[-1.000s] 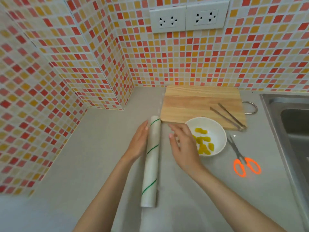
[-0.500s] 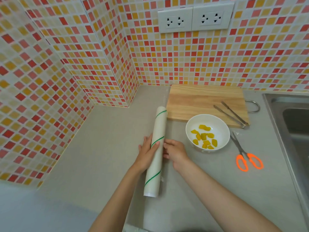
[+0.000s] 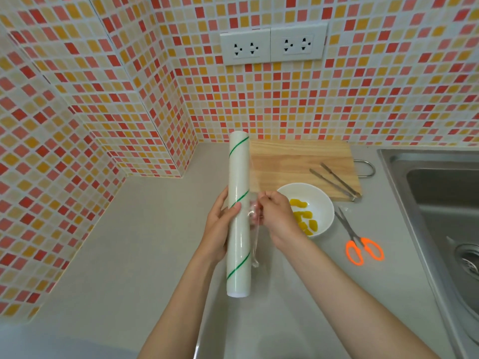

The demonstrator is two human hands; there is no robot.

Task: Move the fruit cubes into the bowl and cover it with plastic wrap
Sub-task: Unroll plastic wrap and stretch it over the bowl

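A long white roll of plastic wrap (image 3: 239,177) with green spiral stripes is held above the counter, pointing away from me. My left hand (image 3: 220,226) grips its middle from the left. My right hand (image 3: 274,216) pinches the loose clear film edge (image 3: 255,244) just right of the roll, and a short strip hangs down. The white bowl (image 3: 321,200) with yellow fruit cubes (image 3: 305,221) stands on the counter behind my right hand, partly hidden by it.
A wooden cutting board (image 3: 293,164) lies at the back with metal tongs (image 3: 337,181) on its right end. Orange-handled scissors (image 3: 360,244) lie right of the bowl. A steel sink (image 3: 440,208) fills the right side. Tiled walls close in the left and back.
Both hands lifted the roll off the counter and raised it. My right hand went from resting beside the roll to pinching the film edge and peeling it away.
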